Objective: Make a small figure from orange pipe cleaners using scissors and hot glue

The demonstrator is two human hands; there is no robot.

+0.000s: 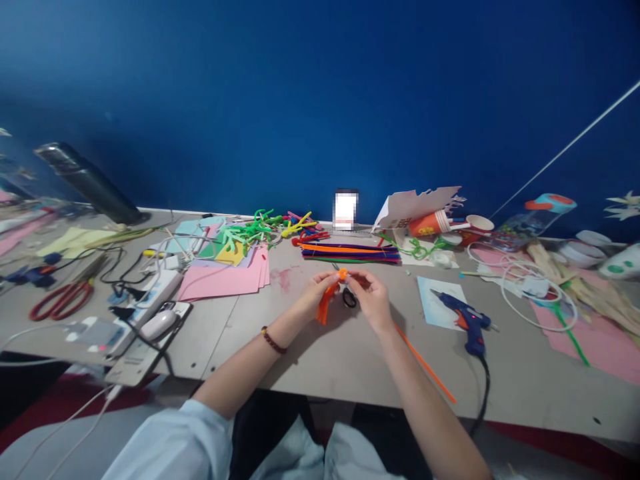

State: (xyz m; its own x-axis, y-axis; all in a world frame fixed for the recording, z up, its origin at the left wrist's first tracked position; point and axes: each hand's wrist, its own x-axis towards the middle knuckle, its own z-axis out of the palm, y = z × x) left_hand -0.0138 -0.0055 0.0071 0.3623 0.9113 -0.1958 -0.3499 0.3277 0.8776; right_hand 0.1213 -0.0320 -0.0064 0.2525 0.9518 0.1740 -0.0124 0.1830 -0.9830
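Observation:
Orange pipe cleaners (324,307), bunched and bent, are pinched in my left hand (313,293), with loose ends hanging below the fingers. My right hand (371,297) is closed at the curled top of the same orange bunch, its fingertips meeting those of the left. Between the hands shows the black handle loop of small scissors (350,299); whether they lie on the table or are held I cannot tell. One long orange pipe cleaner (425,363) lies beside my right forearm, partly hidden by it. Behind my hands is a stack of purple, orange and other pipe cleaners (350,253).
A blue glue gun (465,317) rests on a light-blue card to the right. Pink paper (225,277), a power strip (145,307), a phone (135,363) and red-handled scissors (63,300) lie left. Green pipe-cleaner pieces (250,230) and paper cups (429,223) stand along the wall.

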